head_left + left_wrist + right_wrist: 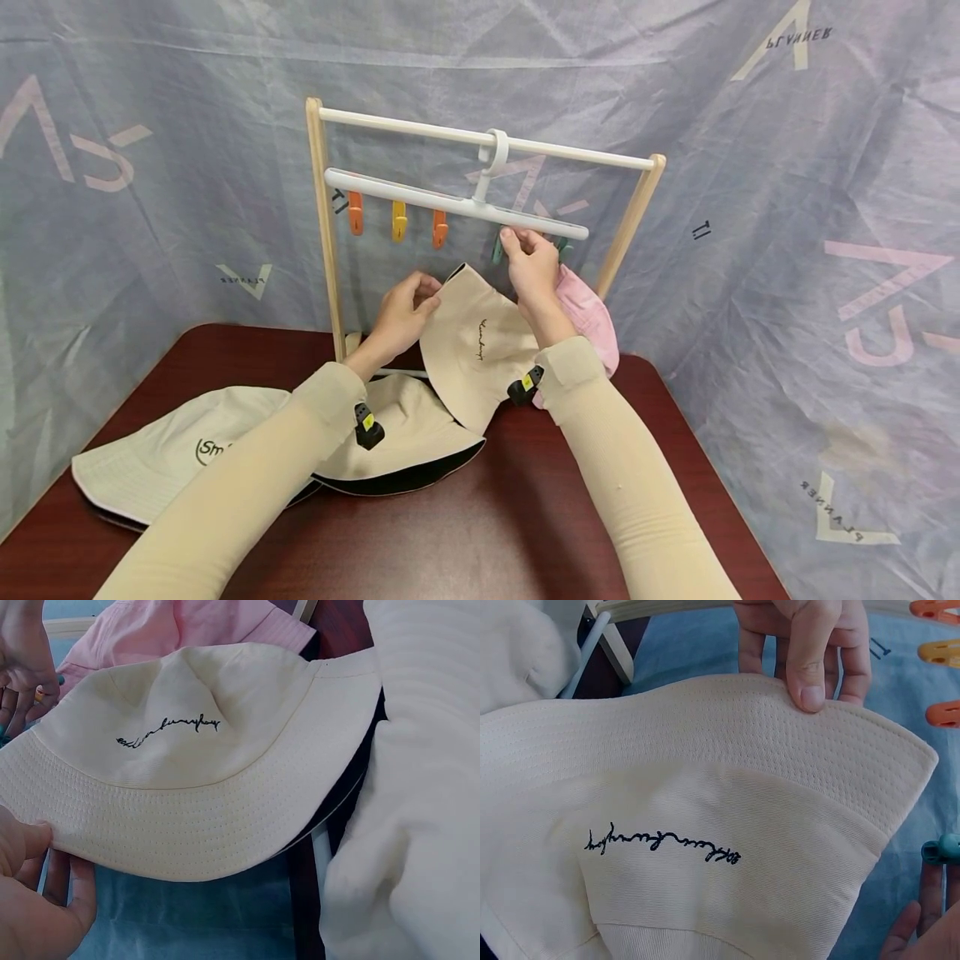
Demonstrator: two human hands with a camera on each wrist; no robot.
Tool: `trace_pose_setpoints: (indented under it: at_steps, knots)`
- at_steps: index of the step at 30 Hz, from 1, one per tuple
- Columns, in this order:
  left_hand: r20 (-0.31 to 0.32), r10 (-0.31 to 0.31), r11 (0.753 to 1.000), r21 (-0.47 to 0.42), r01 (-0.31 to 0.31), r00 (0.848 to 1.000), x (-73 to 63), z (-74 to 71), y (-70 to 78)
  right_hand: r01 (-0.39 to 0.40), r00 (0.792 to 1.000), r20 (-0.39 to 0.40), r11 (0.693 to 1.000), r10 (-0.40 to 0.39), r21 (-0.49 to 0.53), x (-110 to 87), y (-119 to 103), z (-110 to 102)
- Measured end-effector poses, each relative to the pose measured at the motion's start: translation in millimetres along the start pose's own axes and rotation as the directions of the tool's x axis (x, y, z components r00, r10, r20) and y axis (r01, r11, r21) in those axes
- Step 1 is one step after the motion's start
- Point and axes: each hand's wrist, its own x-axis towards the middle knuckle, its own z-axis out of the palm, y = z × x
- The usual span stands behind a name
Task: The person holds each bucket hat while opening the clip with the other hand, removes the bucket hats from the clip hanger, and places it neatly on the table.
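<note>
A cream bucket hat with dark script is tilted up below the white hanger. My left hand pinches its brim, thumb on the outer face and fingers behind, as the right wrist view shows. Up at the hanger's bar, the thumb and fingers of my right hand pinch a green clip; its end shows at the fingertips in the right wrist view. A pink hat hangs just right of that hand, near another green clip.
The hanger hooks over the white rail of a wood-sided rack. Orange clips and a yellow clip hang along its left half. Two more pale bucket hats, one farther left and one nearer, lie on the dark red table.
</note>
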Motion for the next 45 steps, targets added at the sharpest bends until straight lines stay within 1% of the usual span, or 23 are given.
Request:
trace_pose_setpoints:
  at_steps: [8, 19, 37, 45]
  knots:
    - [-0.006, 0.004, 1.000, -0.003, -0.004, 1.000, -2.4, -1.7, -1.8, 0.002, 1.000, -0.008, 1.000, -0.002, 0.002, -0.8, -0.1, -0.3]
    - [-0.017, -0.009, 1.000, 0.001, 0.009, 1.000, -4.2, -2.4, -3.0, 0.014, 1.000, -0.007, 1.000, -0.014, 0.019, -0.9, 1.8, -1.0]
    - [-0.014, -0.013, 1.000, 0.007, 0.013, 1.000, -5.2, -2.0, -3.4, -0.014, 1.000, 0.025, 0.998, 0.012, 0.060, -2.8, 1.3, -6.2]
    - [-0.025, -0.003, 1.000, 0.012, 0.003, 1.000, -3.9, -1.5, -4.9, -0.007, 0.999, 0.036, 0.998, 0.004, 0.061, -3.8, 1.9, -7.7]
